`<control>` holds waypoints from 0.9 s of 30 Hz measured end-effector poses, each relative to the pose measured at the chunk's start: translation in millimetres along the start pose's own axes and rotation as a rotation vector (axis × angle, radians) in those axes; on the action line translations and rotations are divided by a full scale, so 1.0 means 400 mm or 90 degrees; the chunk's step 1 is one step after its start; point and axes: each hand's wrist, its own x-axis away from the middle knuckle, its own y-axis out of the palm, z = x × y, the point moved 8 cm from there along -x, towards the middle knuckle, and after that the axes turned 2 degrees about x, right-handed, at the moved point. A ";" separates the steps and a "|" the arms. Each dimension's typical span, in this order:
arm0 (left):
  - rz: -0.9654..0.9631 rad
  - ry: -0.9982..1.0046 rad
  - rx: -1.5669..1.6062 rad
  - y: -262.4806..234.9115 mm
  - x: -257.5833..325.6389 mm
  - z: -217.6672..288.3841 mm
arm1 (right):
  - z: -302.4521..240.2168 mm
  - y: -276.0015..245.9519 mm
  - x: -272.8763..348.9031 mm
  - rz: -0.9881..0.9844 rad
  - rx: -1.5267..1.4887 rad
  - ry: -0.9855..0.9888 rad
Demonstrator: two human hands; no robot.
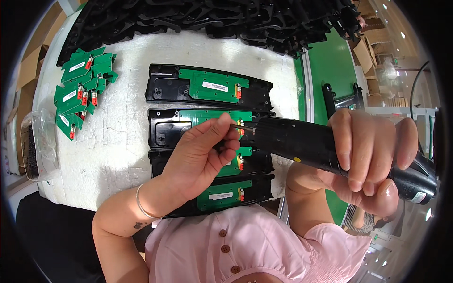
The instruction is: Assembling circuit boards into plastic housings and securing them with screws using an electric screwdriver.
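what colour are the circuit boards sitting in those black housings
Green, with small red parts at one end. The head view shows it best on the top circuit board in its black housing.

Bright, even overhead light, soft shadows only, mild glare on the white work surface, ceiling lamps blown out at right, strong fisheye bending with black vignette at corners, near electric screwdriver slightly soft.

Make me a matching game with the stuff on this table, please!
Things:
1. electric screwdriver
2. loose green boards
3. bracelet
4. clear bag

Places:
A. on the left wrist
B. at the table's left edge
C. gripped in the right hand
D. piled at the table's upper left

Pairs: 1-C, 2-D, 3-A, 4-B
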 end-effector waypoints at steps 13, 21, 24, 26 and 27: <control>-0.006 -0.012 -0.019 0.030 0.002 -0.003 | 0.142 -0.049 -0.025 0.149 0.053 -0.025; 0.073 0.062 -0.003 -0.013 -0.013 0.044 | 0.111 -0.068 -0.033 0.127 -0.009 -0.040; 0.046 0.089 -0.026 -0.012 -0.018 0.054 | 0.084 -0.056 -0.027 0.086 -0.007 -0.038; 0.030 0.095 -0.047 -0.014 -0.019 0.056 | 0.075 -0.041 -0.023 0.033 -0.037 -0.033; 0.014 0.082 -0.057 -0.015 -0.018 0.053 | 0.074 -0.039 -0.019 0.050 -0.046 -0.024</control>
